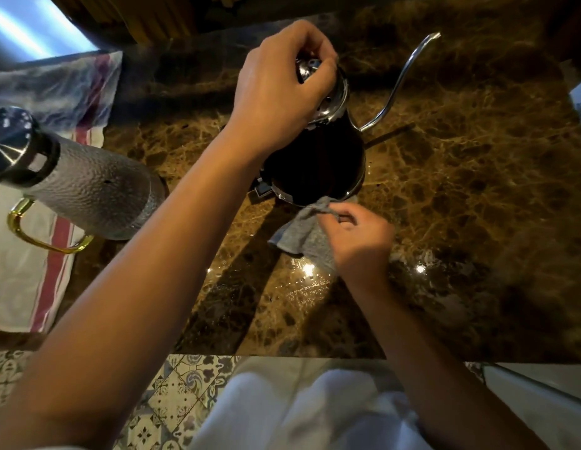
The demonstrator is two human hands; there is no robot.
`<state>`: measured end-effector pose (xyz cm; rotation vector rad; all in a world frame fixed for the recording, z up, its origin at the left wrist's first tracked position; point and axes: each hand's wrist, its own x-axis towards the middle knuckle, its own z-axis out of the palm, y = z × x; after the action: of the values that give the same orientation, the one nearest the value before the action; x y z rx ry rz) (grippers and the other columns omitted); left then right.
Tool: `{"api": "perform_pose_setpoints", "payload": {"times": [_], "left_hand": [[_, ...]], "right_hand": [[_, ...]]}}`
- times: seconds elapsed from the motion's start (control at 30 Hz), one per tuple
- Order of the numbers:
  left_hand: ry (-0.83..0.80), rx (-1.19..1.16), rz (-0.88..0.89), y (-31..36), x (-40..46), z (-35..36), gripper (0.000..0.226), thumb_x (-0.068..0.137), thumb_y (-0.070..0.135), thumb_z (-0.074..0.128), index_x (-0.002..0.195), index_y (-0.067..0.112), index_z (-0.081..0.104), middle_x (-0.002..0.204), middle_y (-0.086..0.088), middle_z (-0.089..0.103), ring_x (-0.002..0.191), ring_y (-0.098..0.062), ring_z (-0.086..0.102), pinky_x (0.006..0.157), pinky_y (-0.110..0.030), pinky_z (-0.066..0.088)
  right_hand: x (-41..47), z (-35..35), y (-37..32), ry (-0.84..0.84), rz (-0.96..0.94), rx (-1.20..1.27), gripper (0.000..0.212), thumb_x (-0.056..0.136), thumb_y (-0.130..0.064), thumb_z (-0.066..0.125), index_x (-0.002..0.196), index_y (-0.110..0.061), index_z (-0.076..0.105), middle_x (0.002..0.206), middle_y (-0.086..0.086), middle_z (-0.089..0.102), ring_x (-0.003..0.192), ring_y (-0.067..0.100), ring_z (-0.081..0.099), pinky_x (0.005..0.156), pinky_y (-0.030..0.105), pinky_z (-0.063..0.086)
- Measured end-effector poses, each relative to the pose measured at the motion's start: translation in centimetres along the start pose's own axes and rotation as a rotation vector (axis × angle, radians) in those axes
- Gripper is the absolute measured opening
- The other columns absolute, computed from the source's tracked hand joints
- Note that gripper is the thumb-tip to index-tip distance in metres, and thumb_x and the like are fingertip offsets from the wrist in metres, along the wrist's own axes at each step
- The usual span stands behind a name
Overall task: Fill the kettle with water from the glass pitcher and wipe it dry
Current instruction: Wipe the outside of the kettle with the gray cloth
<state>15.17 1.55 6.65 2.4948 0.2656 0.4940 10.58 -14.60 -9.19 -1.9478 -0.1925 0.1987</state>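
Two hands at black kettle [318,160] on marble counter [477,190]: left hand [276,89] curled over lid, hiding it; right hand [357,241] pinching grey cloth [302,232] against base. Gooseneck spout [402,76] aimed up-right. Glass pitcher [88,193] far left, partly cropped.

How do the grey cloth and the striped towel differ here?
The grey cloth is small, bunched and pinched by the right hand against the kettle base; the striped towel is larger, white with red stripes, spread flat under the glass pitcher. Both lie on the marble counter.
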Motion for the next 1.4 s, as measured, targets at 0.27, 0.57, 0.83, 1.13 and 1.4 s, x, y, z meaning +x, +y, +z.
{"api": "perform_pose_setpoints", "payload": {"times": [0.27,0.57,0.83,1.13,1.4], "left_hand": [[-0.017,0.021,0.01,0.4,0.0,0.0,0.025,0.104,0.026,0.052,0.12,0.011,0.064,0.109,0.008,0.063,0.103,-0.004,0.059,0.096,-0.026,0.049],[-0.038,-0.007,0.022,0.3,-0.1,0.0,0.026,0.104,0.025,0.054,0.119,0.006,0.064,0.109,0.006,0.063,0.101,-0.006,0.06,0.094,-0.031,0.052],[-0.196,-0.044,0.062,-0.1,0.4,-0.8,0.025,0.103,0.026,0.057,0.12,0.009,0.064,0.12,-0.001,0.064,0.113,-0.017,0.061,0.102,-0.042,0.05],[-0.241,-0.087,0.14,0.2,0.3,-0.9,0.038,0.097,0.037,0.069,0.122,0.009,0.062,0.121,-0.001,0.063,0.115,-0.014,0.062,0.101,-0.037,0.051],[-0.184,0.095,0.122,0.4,0.3,-1.2,0.055,0.091,0.055,0.069,0.122,0.011,0.064,0.12,0.001,0.06,0.115,-0.017,0.059,0.1,-0.042,0.05]], "right_hand": [[4.7,-3.3,0.1,0.109,-0.067,-0.131,0.012,0.086,-0.023,0.075,0.08,-0.026,0.065,0.062,-0.016,0.056,0.054,0.001,0.053,0.057,0.026,0.046],[-0.5,0.9,-0.2,-0.027,-0.235,-0.124,0.021,0.091,-0.041,0.057,0.094,-0.025,0.072,0.064,-0.015,0.057,0.052,0.01,0.055,0.046,0.033,0.048],[3.0,-4.0,0.9,0.016,0.066,0.1,0.016,0.089,-0.03,0.074,0.101,-0.04,0.07,0.079,-0.015,0.07,0.071,0.001,0.07,0.062,0.031,0.062],[11.6,-7.5,-1.2,-0.089,0.074,0.325,0.025,0.092,-0.011,0.069,0.115,-0.023,0.07,0.109,-0.002,0.076,0.101,0.01,0.075,0.089,0.031,0.062],[9.5,-8.2,-0.8,-0.033,-0.101,0.032,0.023,0.1,-0.029,0.066,0.078,-0.034,0.063,0.076,-0.015,0.065,0.067,-0.003,0.064,0.061,0.016,0.048]]}}
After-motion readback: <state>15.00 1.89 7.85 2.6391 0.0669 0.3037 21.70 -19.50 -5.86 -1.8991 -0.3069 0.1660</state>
